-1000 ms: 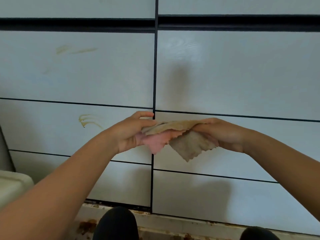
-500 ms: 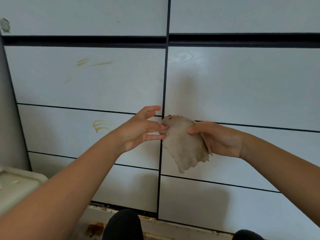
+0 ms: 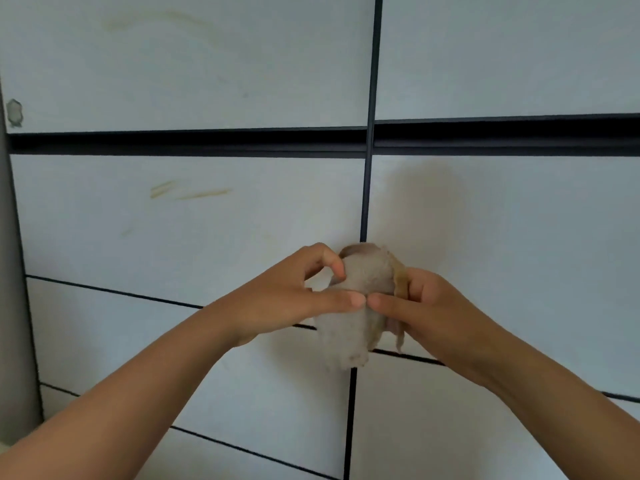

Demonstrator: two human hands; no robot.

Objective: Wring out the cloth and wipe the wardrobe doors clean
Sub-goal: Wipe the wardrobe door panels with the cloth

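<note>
Nearest, two bare forearms reach forward. Both the left hand (image 3: 287, 299) and the right hand (image 3: 429, 306) pinch the bunched grey cloth (image 3: 353, 306) between thumb and fingers, thumb tips nearly meeting across its front. The cloth hangs in front of the wardrobe doors (image 3: 502, 220), over the dark centre seam (image 3: 365, 202). For a good wipe it should probably be folded into a flat pad first. Yellowish smears (image 3: 187, 192) lie up and left, with open panel around them; a grey side wall (image 3: 14, 271) bounds the left edge.

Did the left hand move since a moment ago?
Yes. The left hand went from open fingers beside the cloth to pinching it, still just left of the dark vertical door gap.
</note>
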